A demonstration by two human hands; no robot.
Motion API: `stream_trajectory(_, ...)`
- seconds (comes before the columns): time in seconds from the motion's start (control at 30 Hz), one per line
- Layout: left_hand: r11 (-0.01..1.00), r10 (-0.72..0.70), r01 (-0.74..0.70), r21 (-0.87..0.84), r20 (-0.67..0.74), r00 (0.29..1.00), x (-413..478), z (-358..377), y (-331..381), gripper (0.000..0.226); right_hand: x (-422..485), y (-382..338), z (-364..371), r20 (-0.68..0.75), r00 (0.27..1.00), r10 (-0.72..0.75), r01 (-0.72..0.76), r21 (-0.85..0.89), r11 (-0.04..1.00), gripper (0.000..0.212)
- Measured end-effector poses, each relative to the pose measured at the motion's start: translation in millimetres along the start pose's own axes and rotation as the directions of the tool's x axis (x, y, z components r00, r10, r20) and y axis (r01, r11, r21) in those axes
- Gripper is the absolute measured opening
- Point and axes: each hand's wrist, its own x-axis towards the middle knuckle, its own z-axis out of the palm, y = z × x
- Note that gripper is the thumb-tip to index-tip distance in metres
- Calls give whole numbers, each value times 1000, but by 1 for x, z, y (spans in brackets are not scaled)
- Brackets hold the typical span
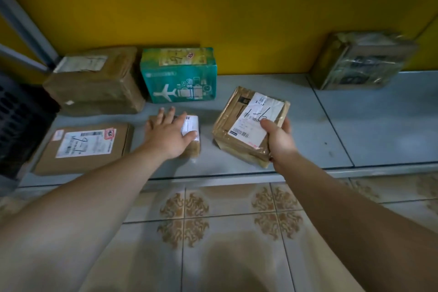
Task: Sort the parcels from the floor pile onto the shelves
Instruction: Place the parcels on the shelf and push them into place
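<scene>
A low grey shelf point(308, 140) runs along a yellow wall. My right hand point(278, 136) grips the near corner of a taped brown parcel point(239, 123) with a white label marked "1-6", held tilted just above the shelf. My left hand point(169, 131) lies flat with spread fingers on a small brown parcel point(193, 136) resting on the shelf. Farther left lies a flat brown parcel point(83, 148) with a white label. Behind stand a large brown box point(94, 83) and a teal box point(179, 76) with an airplane print.
A plastic-wrapped box point(358, 61) stands at the far right of the shelf against the wall. A dark crate point(21, 121) sits at the left edge. Patterned floor tiles point(213, 220) lie in front of the shelf.
</scene>
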Motion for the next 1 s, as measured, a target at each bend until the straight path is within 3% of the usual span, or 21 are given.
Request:
stream_trajectory(0.1,999,-5,6,37,-19,1000,7,7,1,70,-1,0,6,-22,1000,-8,5,-120,993,70)
stream_trajectory(0.2,999,9,-9,51,-4,1000,8,4,2,72,-6,0,-6,-83,974,-209,138,-512,848,91)
stream_trajectory(0.23,998,21,-22,54,6,1000,9,1,1,73,-10,-3,-12,-17,939,-345,255,-640,725,92)
stream_trajectory(0.27,998,32,-33,58,15,999,11,-3,0,74,-12,-8,-20,134,875,-466,397,-749,531,90)
stream_trajectory(0.3,997,40,-41,62,21,999,13,-6,-1,75,-14,-14,-27,333,806,-489,512,-806,296,86)
stream_trajectory(0.33,997,45,-46,65,23,999,15,-8,-2,76,-11,-18,-32,504,753,-423,585,-807,79,85)
stream_trajectory(0.37,996,49,-51,69,28,998,17,-8,-4,77,-8,-20,-33,612,721,-325,627,-776,-72,88)
stream_trajectory(0.4,996,53,-55,73,36,998,18,-7,-5,78,-3,-19,-32,648,718,-253,637,-759,-138,93)
stream_trajectory(0.47,996,54,-57,74,48,997,18,-4,-7,78,3,-13,-21,599,759,-256,578,-801,-159,93)
stream_trajectory(0.57,995,57,-59,77,36,998,19,0,-9,77,10,-9,12,421,833,-359,420,-904,-85,74)
stream_trajectory(0.63,994,62,-64,84,27,998,20,2,-11,77,15,-12,33,331,866,-375,341,-939,-42,74)
stream_trajectory(0.77,994,69,-70,89,10,998,21,4,-11,77,25,-19,46,317,877,-362,330,-944,-29,73)
stream_trajectory(1.0,993,75,-73,89,-26,997,24,7,-13,77,54,-35,49,278,885,-374,253,-961,-116,71)
